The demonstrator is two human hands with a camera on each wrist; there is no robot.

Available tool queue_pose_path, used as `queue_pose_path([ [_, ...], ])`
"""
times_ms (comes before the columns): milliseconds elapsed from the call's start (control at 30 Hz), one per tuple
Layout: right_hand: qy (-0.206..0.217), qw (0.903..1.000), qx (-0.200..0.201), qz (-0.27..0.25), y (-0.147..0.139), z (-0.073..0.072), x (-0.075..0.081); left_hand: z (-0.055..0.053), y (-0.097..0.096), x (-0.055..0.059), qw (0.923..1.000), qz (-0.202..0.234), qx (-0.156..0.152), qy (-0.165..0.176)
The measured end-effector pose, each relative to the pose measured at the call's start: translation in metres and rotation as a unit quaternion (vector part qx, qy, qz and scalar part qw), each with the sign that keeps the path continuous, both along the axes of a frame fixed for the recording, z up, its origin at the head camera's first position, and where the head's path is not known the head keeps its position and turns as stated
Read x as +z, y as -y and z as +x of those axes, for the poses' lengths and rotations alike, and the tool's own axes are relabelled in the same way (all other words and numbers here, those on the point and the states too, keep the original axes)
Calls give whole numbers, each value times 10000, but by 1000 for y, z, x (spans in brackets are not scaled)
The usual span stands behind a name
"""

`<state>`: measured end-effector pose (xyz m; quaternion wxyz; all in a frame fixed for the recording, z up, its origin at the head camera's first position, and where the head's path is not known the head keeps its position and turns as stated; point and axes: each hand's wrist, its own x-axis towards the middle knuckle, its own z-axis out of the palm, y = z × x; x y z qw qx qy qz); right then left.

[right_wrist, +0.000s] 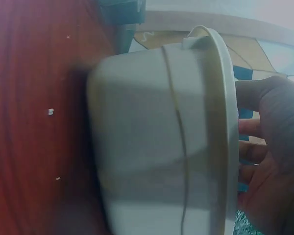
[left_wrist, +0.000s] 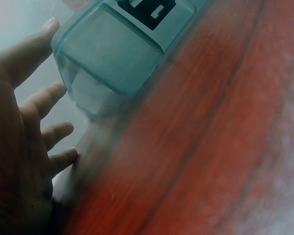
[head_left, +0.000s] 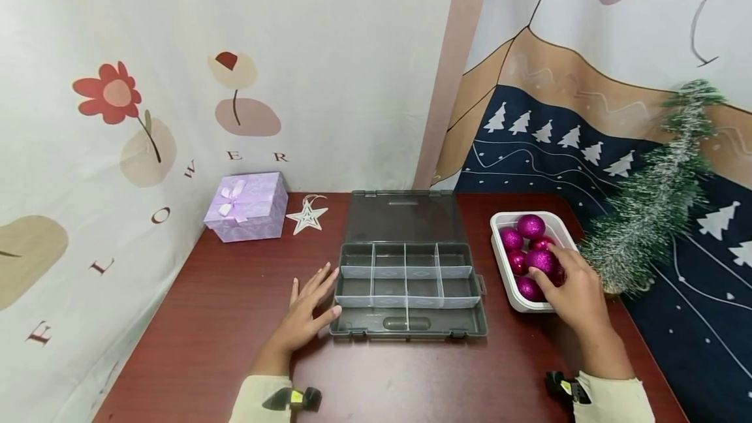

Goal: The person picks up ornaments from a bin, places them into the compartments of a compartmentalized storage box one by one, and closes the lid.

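Observation:
A grey compartment box (head_left: 407,324) lies on the table with its lid (head_left: 405,217) folded back. Beside its left wall rests my left hand (head_left: 304,315), fingers spread and straight, thumb at the box's edge. In the left wrist view those fingers (left_wrist: 51,98) are close to the box's corner (left_wrist: 108,49). To the right stands a white tub (head_left: 502,260) with several magenta balls in it, some glittery, some shiny. Over it, my right hand (head_left: 578,289) grips a glittery magenta ball (head_left: 540,262) between thumb and fingers. The tub's wall (right_wrist: 137,142) hides that ball in the right wrist view.
A lilac gift box (head_left: 252,207) with a bow stands at the back left, and a white star ornament (head_left: 307,217) lies next to it. A small frosted tree (head_left: 652,201) rises behind the tub at the right. Printed curtains (head_left: 352,83) hang along the table's back.

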<state>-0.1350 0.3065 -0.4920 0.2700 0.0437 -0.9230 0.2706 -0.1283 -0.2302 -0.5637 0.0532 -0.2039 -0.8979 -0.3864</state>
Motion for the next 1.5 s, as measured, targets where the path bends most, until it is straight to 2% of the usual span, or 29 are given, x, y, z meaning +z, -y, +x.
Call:
queue_pose_path([
  [433,126,9985,523,57,6,-19,23,0,1,-1,10000,-36,-21,0],
  [600,332,9981,523,-23,10,-22,27,1,1,-3,10000,-83,-4,33],
  [967,245,9976,597,-243,18,-30,32,0,0,2,9999,-132,-16,56],
  [1267,789,9948,461,-453,23,-28,41,2,0,-1,9999,-122,-26,57],
  [1367,715,9947,556,-493,26,-29,42,1,0,-1,10000,-96,-8,2],
  [1500,495,9929,889,-616,31,-34,44,-1,0,-2,9999,-107,35,-101],
])
